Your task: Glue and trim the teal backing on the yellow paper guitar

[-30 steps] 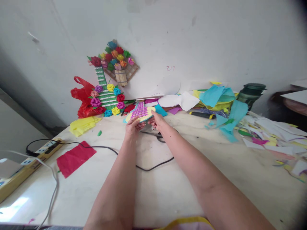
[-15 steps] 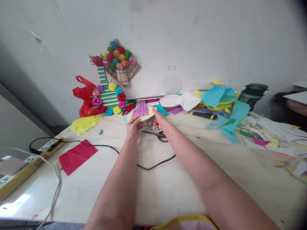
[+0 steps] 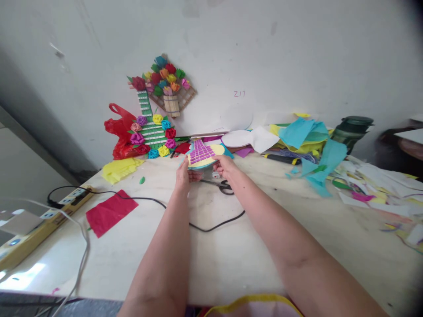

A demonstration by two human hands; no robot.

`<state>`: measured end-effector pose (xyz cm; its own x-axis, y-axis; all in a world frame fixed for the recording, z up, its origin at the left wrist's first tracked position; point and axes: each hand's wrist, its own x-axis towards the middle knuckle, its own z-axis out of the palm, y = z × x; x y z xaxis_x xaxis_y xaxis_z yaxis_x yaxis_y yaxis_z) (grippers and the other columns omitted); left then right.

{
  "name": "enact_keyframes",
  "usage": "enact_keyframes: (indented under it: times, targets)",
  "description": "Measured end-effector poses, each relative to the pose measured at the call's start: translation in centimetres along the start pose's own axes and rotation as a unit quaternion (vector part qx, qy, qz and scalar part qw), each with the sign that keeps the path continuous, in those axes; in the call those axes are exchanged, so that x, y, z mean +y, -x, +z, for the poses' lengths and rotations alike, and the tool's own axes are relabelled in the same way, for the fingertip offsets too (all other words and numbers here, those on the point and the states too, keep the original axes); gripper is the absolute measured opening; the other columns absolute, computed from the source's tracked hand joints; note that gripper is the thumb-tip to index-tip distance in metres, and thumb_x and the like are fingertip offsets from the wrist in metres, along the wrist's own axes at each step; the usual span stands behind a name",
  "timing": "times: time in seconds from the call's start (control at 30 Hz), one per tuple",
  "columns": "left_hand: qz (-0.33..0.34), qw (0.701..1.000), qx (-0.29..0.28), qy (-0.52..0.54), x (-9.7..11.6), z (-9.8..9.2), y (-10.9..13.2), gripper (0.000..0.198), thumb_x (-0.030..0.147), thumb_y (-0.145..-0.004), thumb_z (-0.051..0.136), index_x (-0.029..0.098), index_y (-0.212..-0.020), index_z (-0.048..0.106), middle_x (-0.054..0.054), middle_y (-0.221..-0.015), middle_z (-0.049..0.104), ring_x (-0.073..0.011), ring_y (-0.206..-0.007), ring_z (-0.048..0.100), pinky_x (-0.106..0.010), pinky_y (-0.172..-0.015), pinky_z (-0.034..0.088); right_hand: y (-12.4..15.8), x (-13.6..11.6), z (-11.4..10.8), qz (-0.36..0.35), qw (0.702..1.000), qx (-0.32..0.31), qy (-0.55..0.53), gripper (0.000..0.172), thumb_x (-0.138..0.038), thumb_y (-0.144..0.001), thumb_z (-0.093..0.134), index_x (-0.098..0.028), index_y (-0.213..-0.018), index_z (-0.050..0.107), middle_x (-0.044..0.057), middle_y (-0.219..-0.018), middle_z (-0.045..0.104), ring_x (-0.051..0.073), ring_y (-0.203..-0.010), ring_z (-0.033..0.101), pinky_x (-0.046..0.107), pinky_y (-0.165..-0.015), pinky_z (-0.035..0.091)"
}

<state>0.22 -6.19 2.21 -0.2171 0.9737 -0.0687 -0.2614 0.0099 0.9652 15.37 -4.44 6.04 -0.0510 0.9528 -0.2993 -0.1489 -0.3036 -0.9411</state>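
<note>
Both hands hold a small paper craft piece (image 3: 203, 156) above the table: a yellow oval card with a purple woven grid on top and blue paper beneath. My left hand (image 3: 185, 175) grips its left lower edge, fingers closed on it. My right hand (image 3: 225, 167) pinches its right edge. Black-handled scissors (image 3: 222, 185) lie on the table just below my right hand.
Paper-flower crafts (image 3: 154, 132) and a flower basket (image 3: 170, 90) lean on the wall beside a red plastic bag (image 3: 119, 132). Red paper (image 3: 110, 211), yellow paper (image 3: 121, 169), a black cable (image 3: 211, 226) and a power strip (image 3: 49, 215) lie left. Coloured paper scraps (image 3: 313, 145) and a dark jar (image 3: 350, 130) lie right.
The craft piece has been lifted and tilted a little, shifting right with both hands still on it. The camera view drifted slightly.
</note>
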Motion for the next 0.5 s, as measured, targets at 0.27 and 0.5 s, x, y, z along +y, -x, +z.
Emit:
enact_keyframes:
  times: [0.27, 0.5]
  targets:
    - [0.034, 0.996, 0.069, 0.039, 0.2, -1.0, 0.0, 0.063, 0.033, -0.080, 0.055, 0.016, -0.137, 0.036, 0.000, -0.050, 0.057, -0.0114, -0.032, 0.050, -0.021, -0.038, 0.041, 0.2, -1.7, -2.9, 0.038, 0.991, -0.122, 0.039, 0.012, -0.020, -0.079, 0.047, -0.016, -0.068, 0.044, -0.004, -0.038, 0.043, 0.001, -0.029, 0.018, 0.013, -0.029, 0.011]
    - [0.067, 0.997, 0.003, 0.024, 0.2, -1.5, 0.2, 0.067, 0.019, -0.070, 0.064, 0.013, -0.133, 0.041, 0.003, -0.046, 0.054, -0.0085, -0.033, 0.049, -0.017, -0.036, 0.038, 0.6, -2.7, -4.7, 0.040, 0.983, -0.155, 0.088, 0.007, -0.019, -0.082, 0.047, -0.015, -0.076, 0.046, -0.003, -0.041, 0.044, 0.001, -0.030, 0.021, 0.012, -0.030, 0.011]
